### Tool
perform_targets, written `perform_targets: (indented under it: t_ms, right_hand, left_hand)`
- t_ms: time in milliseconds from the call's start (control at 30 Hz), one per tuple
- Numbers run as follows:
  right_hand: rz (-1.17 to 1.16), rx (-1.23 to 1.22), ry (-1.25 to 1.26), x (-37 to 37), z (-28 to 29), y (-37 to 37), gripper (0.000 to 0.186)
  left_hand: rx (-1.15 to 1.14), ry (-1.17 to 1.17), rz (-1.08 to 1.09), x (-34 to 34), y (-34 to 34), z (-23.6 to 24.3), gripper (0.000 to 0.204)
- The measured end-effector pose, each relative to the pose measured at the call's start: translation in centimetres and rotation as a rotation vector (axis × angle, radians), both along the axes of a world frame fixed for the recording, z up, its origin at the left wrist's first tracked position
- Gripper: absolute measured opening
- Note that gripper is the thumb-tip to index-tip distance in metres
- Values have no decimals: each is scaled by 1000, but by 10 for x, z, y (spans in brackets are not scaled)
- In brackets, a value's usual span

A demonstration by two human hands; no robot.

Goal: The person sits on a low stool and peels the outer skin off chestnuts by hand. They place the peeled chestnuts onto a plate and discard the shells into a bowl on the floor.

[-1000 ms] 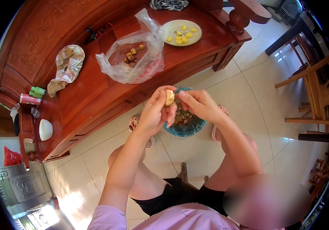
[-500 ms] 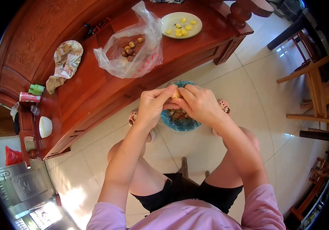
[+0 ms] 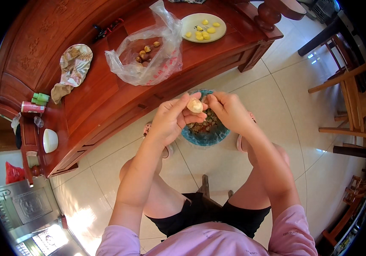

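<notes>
My left hand [image 3: 171,117] holds a pale, mostly peeled chestnut [image 3: 195,105] between thumb and fingers, over the bin. Close beside it, my right hand [image 3: 230,112] is closed in a pinch; a small bit may be between its fingertips, too small to make out. Below both hands stands a bin with a blue liner [image 3: 206,139], holding shell and peel scraps [image 3: 208,123]. On the wooden bench, an opened clear plastic bag [image 3: 127,72] contains several brown chestnuts [image 3: 144,55]. To its right, a white plate [image 3: 220,33] bears several yellow peeled chestnuts [image 3: 206,36].
The carved red-brown wooden bench [image 3: 89,123] runs along the left and far side. A patterned cloth cap [image 3: 74,64], a white bowl [image 3: 50,141] and a pink canister [image 3: 33,107] rest on it. Wooden chairs [image 3: 353,102] stand at the right on the tiled floor.
My hands have moved apart. The right hand has come away from the chestnut, which now shows pale and more fully in my left fingers. More of the bin is visible.
</notes>
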State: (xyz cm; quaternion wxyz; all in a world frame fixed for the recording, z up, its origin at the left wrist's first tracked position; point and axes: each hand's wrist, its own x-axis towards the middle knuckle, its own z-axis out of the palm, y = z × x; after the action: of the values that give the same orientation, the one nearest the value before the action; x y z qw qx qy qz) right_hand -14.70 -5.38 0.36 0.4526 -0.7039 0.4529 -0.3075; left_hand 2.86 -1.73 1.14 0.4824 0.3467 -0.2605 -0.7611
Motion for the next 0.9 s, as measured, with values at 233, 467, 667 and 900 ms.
perform_targets:
  t_ms: [233, 467, 667, 900]
  right_hand:
    - [301, -45, 210, -8, -18, 0, 11]
    - [346, -89, 196, -10, -17, 0, 12]
    - [182, 142, 74, -9, 7, -4, 20]
    - [168, 353, -349, -5, -4, 2, 20]
  left_hand:
    - [-35, 104, -11, 5, -2, 3, 40]
    - [-18, 112, 24, 3, -3, 4, 37]
    - [63, 104, 73, 6, -4, 3, 28]
    - [-6, 25, 99, 11, -3, -13, 23]
